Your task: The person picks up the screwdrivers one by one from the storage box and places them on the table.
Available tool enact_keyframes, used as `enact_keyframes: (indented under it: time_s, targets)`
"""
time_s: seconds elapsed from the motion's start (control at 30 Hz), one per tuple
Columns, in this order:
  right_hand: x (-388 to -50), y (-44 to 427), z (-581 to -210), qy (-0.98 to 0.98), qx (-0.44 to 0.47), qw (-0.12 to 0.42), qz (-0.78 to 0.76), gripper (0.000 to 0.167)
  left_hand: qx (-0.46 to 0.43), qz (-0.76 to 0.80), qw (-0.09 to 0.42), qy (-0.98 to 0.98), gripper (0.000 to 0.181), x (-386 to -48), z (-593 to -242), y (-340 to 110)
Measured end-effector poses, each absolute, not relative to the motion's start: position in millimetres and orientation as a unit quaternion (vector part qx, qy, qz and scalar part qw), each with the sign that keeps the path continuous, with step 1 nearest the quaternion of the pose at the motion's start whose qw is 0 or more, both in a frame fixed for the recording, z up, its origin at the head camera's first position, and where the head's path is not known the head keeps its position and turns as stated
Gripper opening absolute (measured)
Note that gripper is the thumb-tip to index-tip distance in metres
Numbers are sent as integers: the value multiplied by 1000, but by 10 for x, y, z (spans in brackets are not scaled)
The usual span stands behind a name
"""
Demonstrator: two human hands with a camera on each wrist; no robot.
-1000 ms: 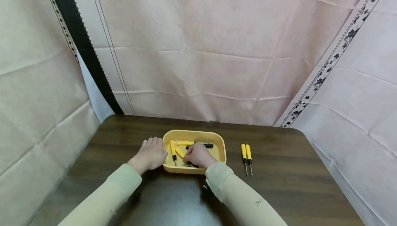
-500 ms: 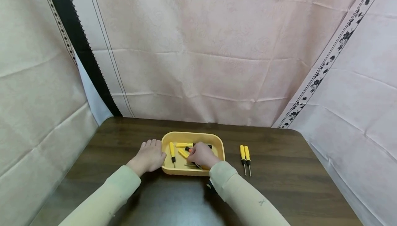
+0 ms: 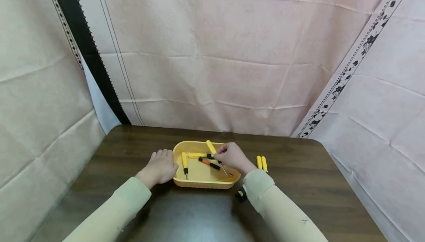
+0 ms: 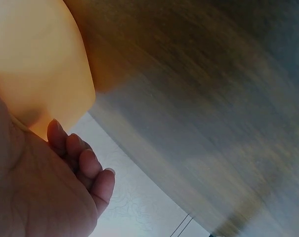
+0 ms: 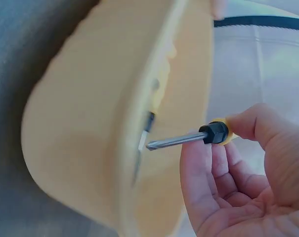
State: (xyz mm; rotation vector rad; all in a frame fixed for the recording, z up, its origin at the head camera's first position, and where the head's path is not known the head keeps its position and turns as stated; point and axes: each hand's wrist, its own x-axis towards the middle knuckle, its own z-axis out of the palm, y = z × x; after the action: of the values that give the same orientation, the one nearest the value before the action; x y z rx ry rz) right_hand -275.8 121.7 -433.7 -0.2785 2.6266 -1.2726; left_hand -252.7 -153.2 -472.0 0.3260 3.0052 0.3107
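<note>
- Right hand (image 3: 233, 158) has swung toward two o'clock, fingers pinching a yellow-handled screwdriver (image 3: 210, 146) over the tray (image 3: 200, 185)!
- Left hand (image 3: 160, 168), fingers loose, touches the tray at nine o'clock.

Creased pale pink cloth (image 3: 212, 57) is hanging behind a dark, wood-grained table (image 3: 299, 194) with rounded far corners, whitish cloths (image 3: 40, 124) are flanking it, a black strip (image 3: 87, 44) and a floral band (image 3: 352, 63) are slanting downward, and soft glare (image 3: 184, 212) is lying on the table.

Pale glare on the tabletop (image 3: 196, 212), left wrist view perhaps soft.
</note>
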Motion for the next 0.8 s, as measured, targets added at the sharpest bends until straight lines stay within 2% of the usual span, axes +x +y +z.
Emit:
enact_keyframes:
  time_s: [0.27, 0.47, 0.8]
  targets:
    - [-2761, 1542, -4137, 868, -39, 91, -487, 13, 102, 103, 52, 988, 46, -2539, -4730, -1520]
    - [-2743, 1868, -4046, 840, -10, 79, -537, 24, 103, 99, 56, 988, 46, -2535, -4718, -1521]
    - [-2750, 2398, -4100, 820, 9, 107, -562, 37, 101, 101, 59, 988, 45, -2536, -4717, -1517]
